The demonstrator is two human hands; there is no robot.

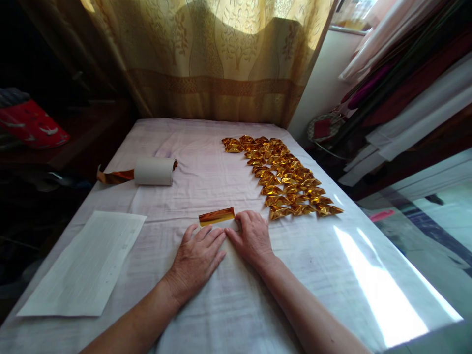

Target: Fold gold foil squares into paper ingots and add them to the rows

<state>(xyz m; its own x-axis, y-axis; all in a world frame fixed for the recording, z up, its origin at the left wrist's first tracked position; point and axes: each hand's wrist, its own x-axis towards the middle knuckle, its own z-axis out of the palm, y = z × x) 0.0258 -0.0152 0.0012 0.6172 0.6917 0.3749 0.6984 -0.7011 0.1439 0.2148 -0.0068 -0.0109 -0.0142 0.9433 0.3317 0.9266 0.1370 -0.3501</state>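
Foil piece, head view (217, 215): a glossy gold strip, smooth and rectangular, streaked with darker reflections, with a pale matte band along its near side; it lies flat on the bed-like surface in front of the person, at the fingertips.
Cloth cover (199, 152): pale, thin fabric, softly wrinkled, with a bright patch of sunlight at right.
Folded gold pieces (291, 188): crinkled, faceted metallic shapes with pointed ends, packed in rows beyond and right of the hands.
Roll (153, 171): a dull grey-white cylinder lying on its side, a coppery shiny tail trailing left.
Paper sheet (88, 265): white, flat, four-sided, at left.
Curtain (236, 54): gold cloth with a tree pattern, hanging behind.
Direction of the foil: its long axis runs left to right, the right end tilted slightly away from the person.
Left hand (199, 253): palm down, fingers extended and slightly spread, tips at the foil's near side.
Right hand (254, 238): bent fingers at the foil's right end, thumb reaching left; I cannot tell whether it pinches the edge.
Hard to see: the foil's near edge, covered by fingers; the marks on the sheet, too faint to read.
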